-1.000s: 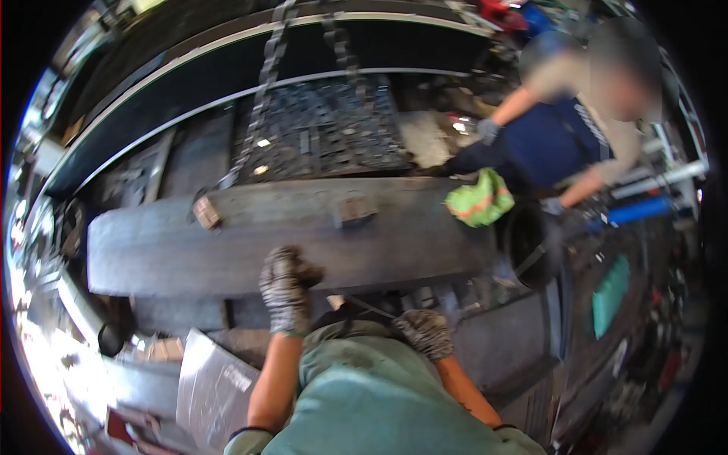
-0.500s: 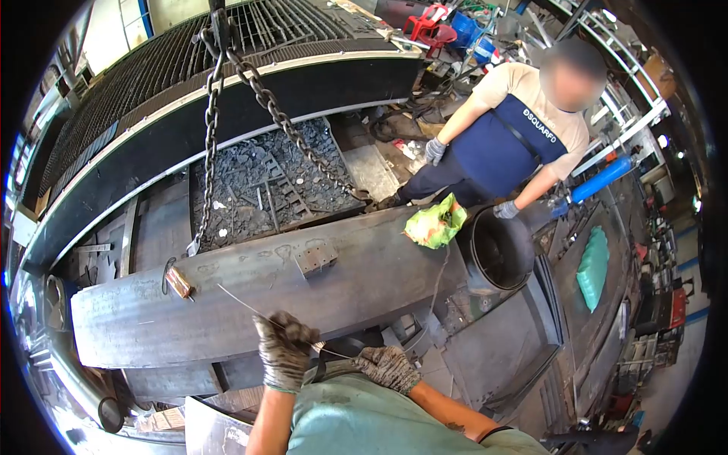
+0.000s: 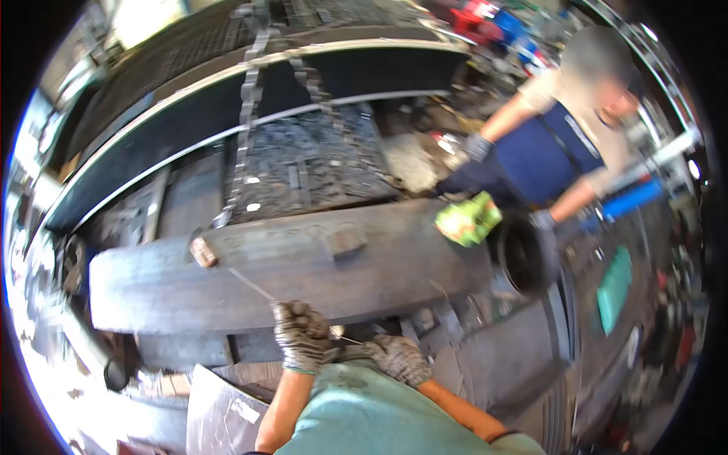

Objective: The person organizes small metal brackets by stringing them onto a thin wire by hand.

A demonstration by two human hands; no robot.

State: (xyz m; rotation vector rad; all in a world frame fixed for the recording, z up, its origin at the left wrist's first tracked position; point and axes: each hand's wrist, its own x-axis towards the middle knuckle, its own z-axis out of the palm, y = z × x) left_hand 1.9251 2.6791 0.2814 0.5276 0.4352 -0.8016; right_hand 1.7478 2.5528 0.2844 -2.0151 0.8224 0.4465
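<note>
Striped gloves cover both my hands. My left hand (image 3: 302, 334) is closed around a thin stiff wire (image 3: 252, 285), whose free end points up and left over the large metal plate (image 3: 303, 292). Just to the right, my right hand (image 3: 398, 359) is closed on the same wire near my waist. A short stretch of it shows between the hands, beside a small pale piece (image 3: 337, 331) at my left hand that I cannot make out. On the plate lie a small brown bundle (image 3: 203, 252) and a drilled metal block (image 3: 346, 243).
A crumpled green plastic bag (image 3: 469, 219) sits at the plate's right end, beside a dark round drum (image 3: 523, 256). A co-worker (image 3: 553, 152) stands beyond it, one gloved hand near its rim. Heavy chains (image 3: 246, 144) hang over a scrap-filled bed (image 3: 299, 159).
The view has swung, so the plate, chains and co-worker sit further right, and the picture is blurred. Both hands keep their hold on the wire. The co-worker's head has turned.
</note>
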